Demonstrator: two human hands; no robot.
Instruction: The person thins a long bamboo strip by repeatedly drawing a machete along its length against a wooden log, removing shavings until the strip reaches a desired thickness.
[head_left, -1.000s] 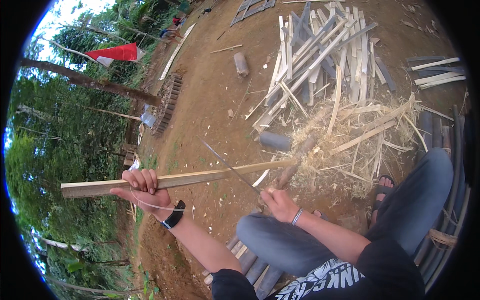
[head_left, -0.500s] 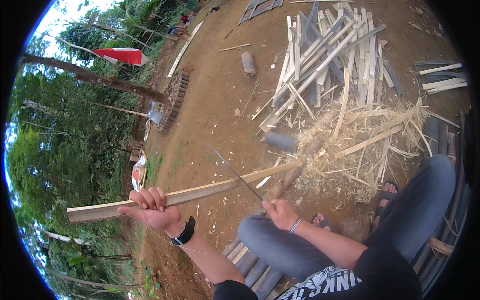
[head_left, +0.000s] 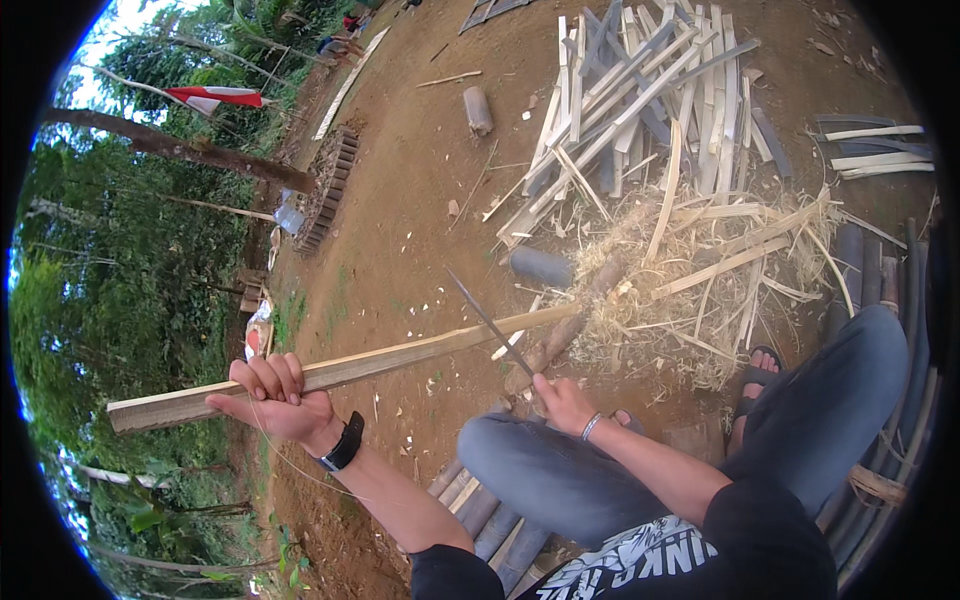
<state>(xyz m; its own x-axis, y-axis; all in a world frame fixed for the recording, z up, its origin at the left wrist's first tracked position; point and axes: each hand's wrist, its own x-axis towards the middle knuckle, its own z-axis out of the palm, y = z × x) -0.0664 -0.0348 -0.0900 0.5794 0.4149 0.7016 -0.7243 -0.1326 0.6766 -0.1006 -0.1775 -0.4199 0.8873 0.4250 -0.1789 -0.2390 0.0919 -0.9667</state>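
My left hand [head_left: 275, 395] is closed round the near part of a long, pale bamboo strip [head_left: 400, 353], its thumb stretched along the underside. The strip slants up to the right, and its narrower end lies at a round log [head_left: 550, 350] on the ground. In my right fist [head_left: 567, 408] is a long, thin-bladed knife [head_left: 487, 320], its handle hidden by my fingers. The blade crosses the strip nearer the far end; whether it touches the wood I cannot tell. A thin fibre [head_left: 285, 460] trails from my left hand past the wrist.
Curly shavings and slivers [head_left: 710, 340] lie heaped beyond my knees. Behind them is a pile of split bamboo strips [head_left: 640, 100]. Bamboo poles [head_left: 480, 515] lie beneath me, with more poles [head_left: 910, 300] at right. A short bamboo piece [head_left: 540, 265] rests near the log.
The knife has slid along the strip, away from my left hand toward the far end. The strip and left hand sit slightly farther left and higher in view, still gripped alike.
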